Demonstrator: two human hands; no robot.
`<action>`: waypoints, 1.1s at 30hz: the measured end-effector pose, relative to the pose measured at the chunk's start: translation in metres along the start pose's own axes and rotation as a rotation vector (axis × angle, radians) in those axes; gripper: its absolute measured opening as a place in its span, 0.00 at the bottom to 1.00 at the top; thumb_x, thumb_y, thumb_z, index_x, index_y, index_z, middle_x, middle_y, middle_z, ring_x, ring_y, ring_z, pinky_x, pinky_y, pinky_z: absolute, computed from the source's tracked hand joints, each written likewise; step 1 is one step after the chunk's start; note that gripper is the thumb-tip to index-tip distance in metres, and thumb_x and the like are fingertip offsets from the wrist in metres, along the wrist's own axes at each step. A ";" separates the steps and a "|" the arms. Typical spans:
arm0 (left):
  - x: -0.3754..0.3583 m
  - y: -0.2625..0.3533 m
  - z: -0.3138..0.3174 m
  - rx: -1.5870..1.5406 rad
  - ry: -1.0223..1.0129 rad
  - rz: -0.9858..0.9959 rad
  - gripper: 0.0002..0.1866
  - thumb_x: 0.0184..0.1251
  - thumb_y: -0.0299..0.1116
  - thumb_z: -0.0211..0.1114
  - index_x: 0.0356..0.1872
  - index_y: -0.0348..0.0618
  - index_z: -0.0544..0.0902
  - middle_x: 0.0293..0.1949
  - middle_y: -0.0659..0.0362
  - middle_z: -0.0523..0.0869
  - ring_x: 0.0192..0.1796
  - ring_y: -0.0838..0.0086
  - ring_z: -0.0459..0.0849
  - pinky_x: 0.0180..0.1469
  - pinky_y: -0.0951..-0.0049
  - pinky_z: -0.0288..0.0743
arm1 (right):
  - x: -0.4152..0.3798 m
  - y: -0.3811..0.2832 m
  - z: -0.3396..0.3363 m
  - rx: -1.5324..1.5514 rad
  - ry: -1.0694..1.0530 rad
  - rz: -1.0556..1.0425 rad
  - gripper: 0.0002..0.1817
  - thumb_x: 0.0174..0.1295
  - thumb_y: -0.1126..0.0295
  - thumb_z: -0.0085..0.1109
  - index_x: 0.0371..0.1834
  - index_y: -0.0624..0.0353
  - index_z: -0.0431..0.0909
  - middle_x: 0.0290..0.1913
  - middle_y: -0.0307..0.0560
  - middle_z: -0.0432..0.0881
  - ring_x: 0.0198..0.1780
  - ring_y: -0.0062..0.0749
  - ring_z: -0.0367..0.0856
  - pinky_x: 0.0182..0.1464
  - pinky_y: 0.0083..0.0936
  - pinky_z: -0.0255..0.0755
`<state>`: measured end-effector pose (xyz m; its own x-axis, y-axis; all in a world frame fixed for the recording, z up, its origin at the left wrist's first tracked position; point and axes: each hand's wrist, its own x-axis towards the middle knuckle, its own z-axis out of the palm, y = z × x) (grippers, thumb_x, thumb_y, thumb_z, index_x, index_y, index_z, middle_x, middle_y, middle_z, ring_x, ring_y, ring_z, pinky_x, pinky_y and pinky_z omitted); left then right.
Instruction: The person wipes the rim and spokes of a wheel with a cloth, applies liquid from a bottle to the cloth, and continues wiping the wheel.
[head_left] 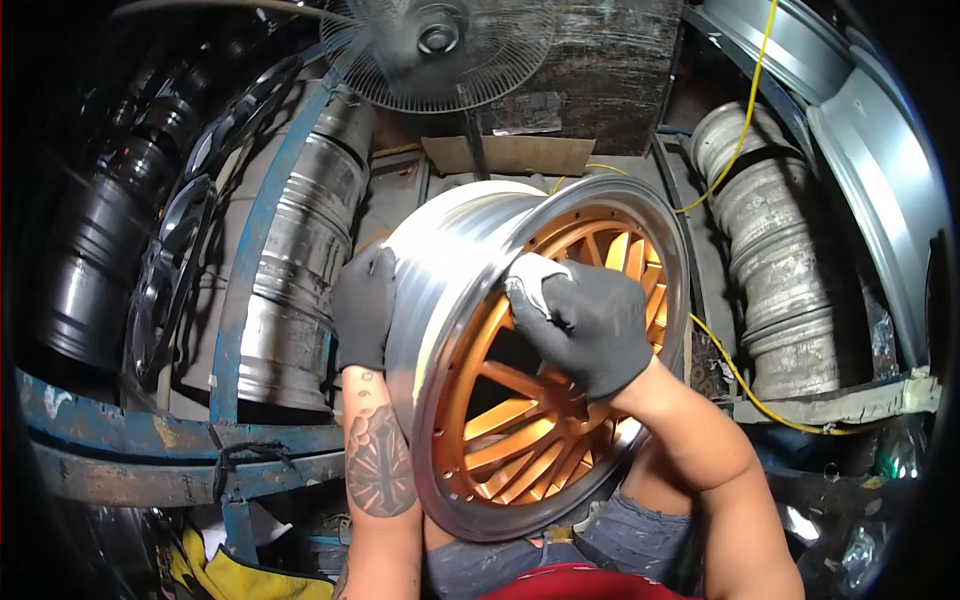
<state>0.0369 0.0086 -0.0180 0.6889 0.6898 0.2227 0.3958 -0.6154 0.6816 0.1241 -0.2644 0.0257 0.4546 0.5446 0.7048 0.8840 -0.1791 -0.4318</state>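
A large wheel rim [450,270] with a polished silver barrel and copper-coloured spokes stands tilted across my lap, its spoked face turned to the right. My left hand [366,308], in a dark glove, rests against the outer side of the barrel; its fingers are partly hidden behind the rim. In front of the spokes, my right hand [590,325], also gloved, is closed on a white cloth [540,280] and presses it near the upper inner lip of the rim. The right fingertips are partly covered by the cloth.
Stacked silver rims [300,230] lie left, more [780,250] right, beside blue metal rails [250,240]. Black rims [95,290] are farther left. A fan [438,40] stands ahead, with cardboard [520,155] behind the wheel. A yellow cord [748,130] runs down the right side.
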 end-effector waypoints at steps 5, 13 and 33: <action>0.005 0.011 0.004 0.049 0.072 0.022 0.20 0.70 0.45 0.59 0.52 0.43 0.87 0.46 0.42 0.87 0.50 0.45 0.86 0.53 0.55 0.78 | -0.022 -0.041 -0.001 -0.144 -0.171 -0.409 0.13 0.49 0.58 0.72 0.27 0.56 0.83 0.23 0.44 0.73 0.22 0.40 0.74 0.23 0.38 0.64; 0.001 0.014 0.002 0.055 0.107 -0.029 0.20 0.69 0.47 0.59 0.50 0.45 0.88 0.46 0.45 0.88 0.49 0.47 0.87 0.53 0.55 0.79 | -0.023 -0.037 0.006 -0.290 -0.231 -0.374 0.17 0.52 0.60 0.74 0.38 0.62 0.87 0.20 0.44 0.73 0.20 0.41 0.74 0.23 0.38 0.66; 0.003 -0.014 0.010 0.071 0.139 0.052 0.18 0.69 0.47 0.58 0.49 0.48 0.88 0.43 0.45 0.89 0.49 0.46 0.86 0.52 0.52 0.79 | 0.007 -0.025 -0.015 -0.289 -0.249 -0.340 0.06 0.64 0.67 0.66 0.35 0.58 0.87 0.24 0.45 0.82 0.22 0.36 0.81 0.26 0.25 0.75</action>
<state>0.0398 0.0160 -0.0342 0.6213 0.6990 0.3540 0.4071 -0.6741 0.6164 0.1065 -0.2679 0.0501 0.1274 0.7841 0.6074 0.9874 -0.1581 -0.0030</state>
